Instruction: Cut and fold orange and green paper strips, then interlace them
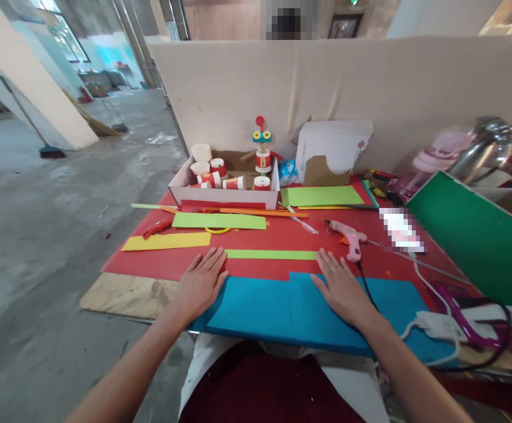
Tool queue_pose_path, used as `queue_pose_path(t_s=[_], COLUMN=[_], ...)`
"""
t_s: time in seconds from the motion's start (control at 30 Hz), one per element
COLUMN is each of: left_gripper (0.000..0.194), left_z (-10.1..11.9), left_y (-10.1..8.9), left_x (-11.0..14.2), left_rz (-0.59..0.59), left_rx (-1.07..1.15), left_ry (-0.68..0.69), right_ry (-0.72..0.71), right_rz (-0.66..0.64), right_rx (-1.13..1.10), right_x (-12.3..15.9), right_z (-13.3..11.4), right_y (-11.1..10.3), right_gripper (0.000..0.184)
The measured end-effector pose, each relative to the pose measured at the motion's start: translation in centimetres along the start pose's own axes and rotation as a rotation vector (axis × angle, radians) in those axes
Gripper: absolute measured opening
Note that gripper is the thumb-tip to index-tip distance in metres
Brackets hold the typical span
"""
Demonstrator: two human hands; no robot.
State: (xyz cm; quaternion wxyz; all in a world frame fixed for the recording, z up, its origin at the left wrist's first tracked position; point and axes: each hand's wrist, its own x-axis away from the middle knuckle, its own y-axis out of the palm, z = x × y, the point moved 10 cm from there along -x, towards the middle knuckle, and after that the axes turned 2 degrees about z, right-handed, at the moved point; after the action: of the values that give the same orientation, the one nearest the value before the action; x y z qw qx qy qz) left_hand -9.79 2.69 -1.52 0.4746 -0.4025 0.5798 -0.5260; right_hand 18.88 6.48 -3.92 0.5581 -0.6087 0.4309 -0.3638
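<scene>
A narrow light-green paper strip (271,254) lies flat across the red sheet (256,270) in front of me. My left hand (203,282) rests palm down with fingers stretched out, its fingertips at the strip's left end. At the right end, my right hand (339,285) lies the same way, fingers spread. Blue paper (260,308) covers the table edge nearest me, partly under both hands. Above the strip is a wider green paper piece (221,221), and to the left a yellow one (165,241). A pink glue gun (348,237) lies just beyond my right hand.
At the back stands a cardboard box (225,197) with several paper cups and a paper-cup figure (262,150). Red-handled scissors (158,227) lie left. Right are a phone (401,229), a green board (476,247), a power strip (450,324) and cables. A tall panel (238,88) stands behind.
</scene>
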Motion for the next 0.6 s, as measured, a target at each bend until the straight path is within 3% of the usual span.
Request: queue_pose_path(t_s=[0.07, 0.13, 0.3, 0.4, 0.5, 0.6], left_gripper=[0.053, 0.053, 0.051, 0.051, 0.050, 0.049], left_z=[0.0, 0.2, 0.3, 0.2, 0.1, 0.2], left_y=[-0.2, -0.3, -0.3, -0.1, 0.0, -0.2], left_x=[0.0, 0.0, 0.0, 0.1, 0.2, 0.3], left_rz=[-0.001, 0.007, 0.033, 0.031, 0.031, 0.047], left_rx=[-0.003, -0.005, -0.017, -0.017, -0.009, 0.000], left_ry=[-0.002, -0.002, -0.017, -0.031, -0.047, -0.049], right_ry=[0.040, 0.038, -0.342, -0.468, -0.461, -0.412], right_rz=[0.043, 0.086, -0.044, -0.113, -0.138, -0.154], right_rx=[0.019, 0.008, -0.182, -0.248, -0.250, -0.229], right_x=[-0.2, -0.8, -2.8, -3.9, -5.0, -5.2], right_z=[-0.7, -3.1, -15.7, -20.5, -20.8, -18.3], right_y=[-0.8, -1.7, -1.1, 0.1, 0.8, 1.0], right_gripper=[0.079, 0.083, 0.078, 0.078, 0.078, 0.077])
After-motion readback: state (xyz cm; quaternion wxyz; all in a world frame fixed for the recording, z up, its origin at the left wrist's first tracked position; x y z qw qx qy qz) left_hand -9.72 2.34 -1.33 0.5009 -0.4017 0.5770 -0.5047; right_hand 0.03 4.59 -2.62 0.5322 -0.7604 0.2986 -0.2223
